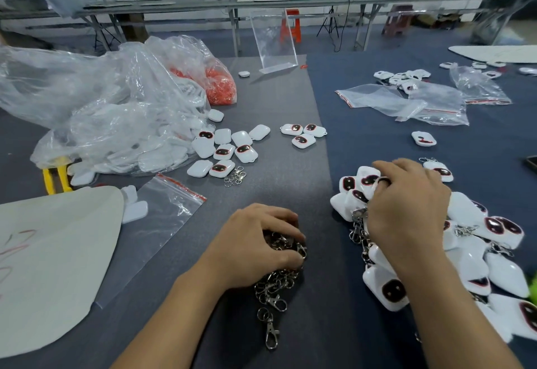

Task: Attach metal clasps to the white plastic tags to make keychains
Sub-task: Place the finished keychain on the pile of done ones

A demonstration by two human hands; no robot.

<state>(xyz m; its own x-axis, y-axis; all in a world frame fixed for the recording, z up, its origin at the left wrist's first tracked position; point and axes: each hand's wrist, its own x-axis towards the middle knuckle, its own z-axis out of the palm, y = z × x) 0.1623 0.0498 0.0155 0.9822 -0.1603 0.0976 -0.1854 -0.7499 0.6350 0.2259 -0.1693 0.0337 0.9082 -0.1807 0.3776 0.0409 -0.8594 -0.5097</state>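
Note:
My left hand (255, 245) is curled over a heap of metal clasps (276, 287) at the table's near middle, fingers closed around several of them. One clasp (271, 336) trails toward me. My right hand (406, 208) lies palm down on a pile of white plastic tags (476, 255) with dark red-rimmed faces, some with clasps attached, fingers bent onto the tags. More loose tags (223, 150) and a few clasps (236, 176) lie further back at centre. Three tags (303, 134) sit apart beyond them.
A large clear bag of white tags (116, 124) and a bag of orange pieces (218, 86) fill the left. Small zip bags (406, 101) and tags lie far right. A clear acrylic stand (273, 40) is at the back, a white sheet (49, 258) near left, yellow tool (55, 176).

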